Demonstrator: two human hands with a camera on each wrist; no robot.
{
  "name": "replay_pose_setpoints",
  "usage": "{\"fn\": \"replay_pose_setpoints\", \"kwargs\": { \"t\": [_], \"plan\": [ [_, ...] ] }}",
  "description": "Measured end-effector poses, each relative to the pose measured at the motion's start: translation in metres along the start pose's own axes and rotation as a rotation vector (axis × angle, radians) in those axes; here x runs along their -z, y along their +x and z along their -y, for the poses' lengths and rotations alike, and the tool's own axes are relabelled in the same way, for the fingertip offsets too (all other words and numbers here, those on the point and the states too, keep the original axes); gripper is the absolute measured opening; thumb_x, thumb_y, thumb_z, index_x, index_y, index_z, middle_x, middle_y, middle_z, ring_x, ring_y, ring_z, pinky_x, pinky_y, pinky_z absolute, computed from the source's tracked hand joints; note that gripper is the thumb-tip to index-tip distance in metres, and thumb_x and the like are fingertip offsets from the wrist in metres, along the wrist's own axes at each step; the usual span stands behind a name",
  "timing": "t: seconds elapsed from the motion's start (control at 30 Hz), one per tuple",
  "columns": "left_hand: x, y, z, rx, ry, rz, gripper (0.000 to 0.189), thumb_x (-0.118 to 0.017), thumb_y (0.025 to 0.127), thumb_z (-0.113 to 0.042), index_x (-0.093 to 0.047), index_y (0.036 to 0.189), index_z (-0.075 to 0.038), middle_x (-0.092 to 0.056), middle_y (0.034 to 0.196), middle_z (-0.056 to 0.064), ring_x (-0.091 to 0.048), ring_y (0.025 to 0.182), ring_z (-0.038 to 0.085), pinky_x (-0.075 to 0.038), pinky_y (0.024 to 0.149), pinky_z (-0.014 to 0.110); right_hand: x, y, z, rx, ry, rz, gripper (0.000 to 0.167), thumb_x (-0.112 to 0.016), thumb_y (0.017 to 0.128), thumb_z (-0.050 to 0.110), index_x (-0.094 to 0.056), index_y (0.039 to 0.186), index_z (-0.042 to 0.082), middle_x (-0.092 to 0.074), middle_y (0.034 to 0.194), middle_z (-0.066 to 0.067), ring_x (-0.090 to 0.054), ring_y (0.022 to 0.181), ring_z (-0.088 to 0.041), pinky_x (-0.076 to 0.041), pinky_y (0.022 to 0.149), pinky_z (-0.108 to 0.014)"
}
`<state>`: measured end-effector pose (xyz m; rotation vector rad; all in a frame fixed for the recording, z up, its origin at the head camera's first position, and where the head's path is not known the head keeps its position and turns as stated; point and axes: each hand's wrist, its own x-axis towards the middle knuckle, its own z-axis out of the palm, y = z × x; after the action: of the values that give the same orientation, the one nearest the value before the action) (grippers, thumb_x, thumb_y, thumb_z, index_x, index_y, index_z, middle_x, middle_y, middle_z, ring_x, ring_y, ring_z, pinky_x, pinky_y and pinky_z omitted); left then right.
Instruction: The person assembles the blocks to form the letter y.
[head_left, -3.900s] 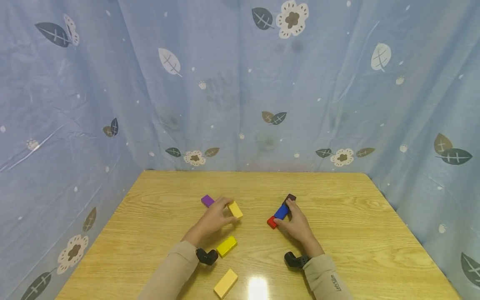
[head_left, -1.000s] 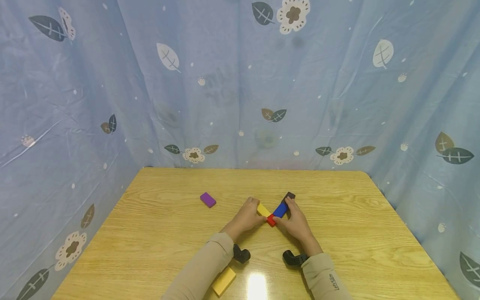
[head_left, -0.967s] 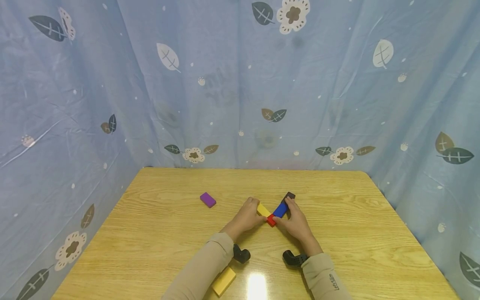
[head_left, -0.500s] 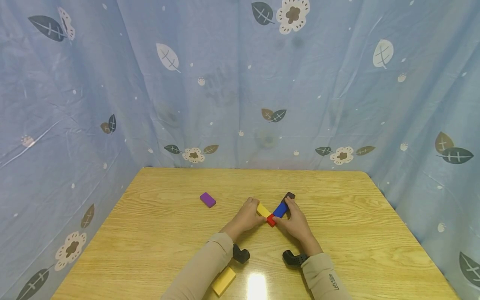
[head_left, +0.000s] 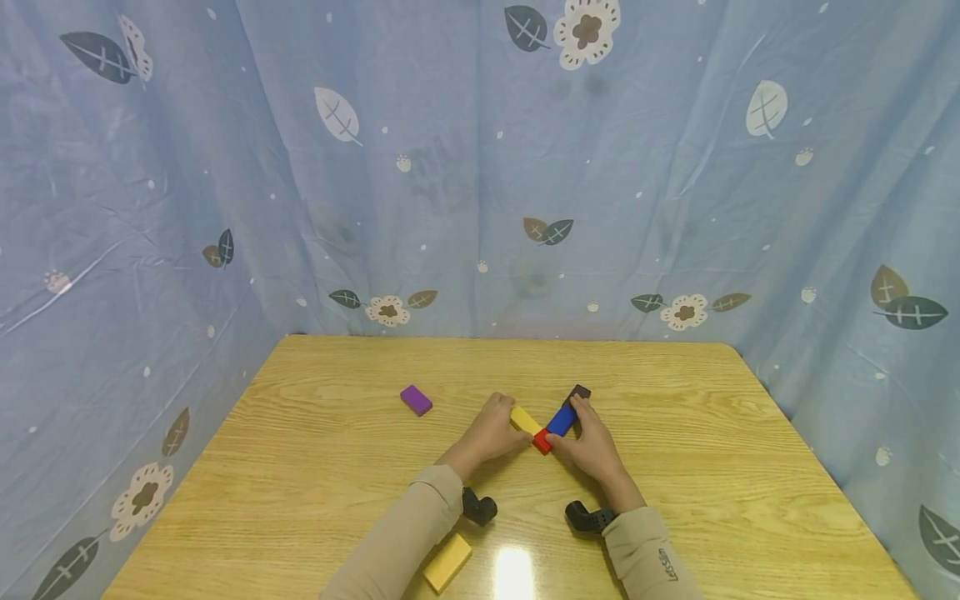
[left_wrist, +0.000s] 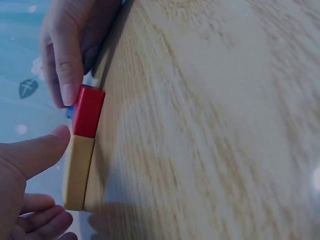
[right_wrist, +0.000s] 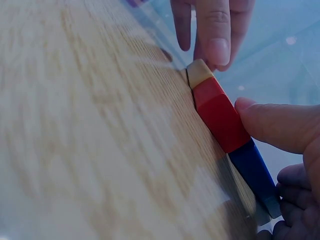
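On the table a yellow block (head_left: 527, 421), a red block (head_left: 542, 441), a blue block (head_left: 559, 421) and a dark block (head_left: 579, 392) form a V, with the red one at its near corner. My left hand (head_left: 487, 429) is beside the yellow block, thumb and fingers spread around its near side; in the left wrist view the thumb (left_wrist: 47, 150) is slightly off it. With thumb and fingers my right hand (head_left: 592, 446) pinches the blue block lengthwise, its thumb (right_wrist: 275, 122) at the red block's edge and its fingers by the dark block.
A purple block (head_left: 416, 400) lies farther left on the wooden table (head_left: 337, 433). Another yellow block (head_left: 447, 562) is near the front, beside my left sleeve (head_left: 405, 533). A patterned blue curtain (head_left: 480, 167) encloses the table's back and sides.
Since the oldest frame, my left hand has carried the yellow block right, against the red one. It has just eased slightly left off it. A second bright yellow block is now hidden by my left forearm.
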<state>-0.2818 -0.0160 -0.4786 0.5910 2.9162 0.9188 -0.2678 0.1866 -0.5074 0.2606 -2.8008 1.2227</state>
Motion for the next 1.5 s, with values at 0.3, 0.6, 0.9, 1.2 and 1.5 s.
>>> {"fn": "replay_pose_setpoints", "kwargs": {
  "t": [0.3,0.6,0.9,1.2,1.5],
  "plan": [
    [0.013,-0.002,0.004,0.021,-0.073,-0.033,0.070,-0.074,0.082,-0.033,-0.047,0.134,0.005,-0.049,0.129,0.017,-0.054,0.113,0.027,-0.048,0.097,0.039,0.000,0.000,0.000,0.012,0.002,-0.001,0.089,-0.072,0.083,0.037,-0.026,0.147,-0.005,-0.021,0.152,-0.028,-0.017,0.141,-0.044,-0.025,0.111,-0.059],
    [0.027,-0.006,0.017,-0.011,-0.198,-0.032,0.069,-0.070,0.086,-0.031,-0.041,0.139,0.002,-0.046,0.135,0.016,-0.049,0.122,0.033,-0.046,0.099,0.046,0.002,0.000,0.000,0.001,0.003,-0.004,0.089,-0.072,0.083,0.036,-0.025,0.147,-0.004,-0.019,0.153,-0.027,-0.016,0.142,-0.043,-0.024,0.112,-0.058],
    [0.039,-0.015,0.029,-0.047,-0.270,-0.051,0.066,-0.069,0.087,-0.030,-0.040,0.141,-0.003,-0.045,0.137,0.016,-0.045,0.127,0.036,-0.041,0.104,0.050,-0.001,-0.002,-0.002,-0.005,0.006,0.007,0.089,-0.072,0.083,0.037,-0.025,0.147,-0.004,-0.019,0.154,-0.026,-0.015,0.142,-0.042,-0.023,0.113,-0.056],
    [0.053,-0.025,0.048,-0.054,-0.301,-0.164,0.063,-0.069,0.087,-0.029,-0.044,0.138,-0.001,-0.049,0.135,0.016,-0.046,0.126,0.033,-0.041,0.104,0.049,0.000,0.000,-0.001,0.000,0.001,0.012,0.089,-0.072,0.083,0.036,-0.025,0.147,-0.003,-0.020,0.153,-0.026,-0.016,0.142,-0.042,-0.022,0.113,-0.056],
    [0.064,-0.035,0.072,-0.009,-0.398,-0.252,0.060,-0.070,0.086,-0.020,-0.044,0.137,0.000,-0.046,0.136,0.022,-0.043,0.128,0.038,-0.036,0.108,0.051,0.000,-0.001,0.000,-0.004,0.003,0.008,0.088,-0.072,0.083,0.035,-0.025,0.147,-0.004,-0.020,0.153,-0.027,-0.017,0.142,-0.043,-0.023,0.112,-0.057]
  ]
}}
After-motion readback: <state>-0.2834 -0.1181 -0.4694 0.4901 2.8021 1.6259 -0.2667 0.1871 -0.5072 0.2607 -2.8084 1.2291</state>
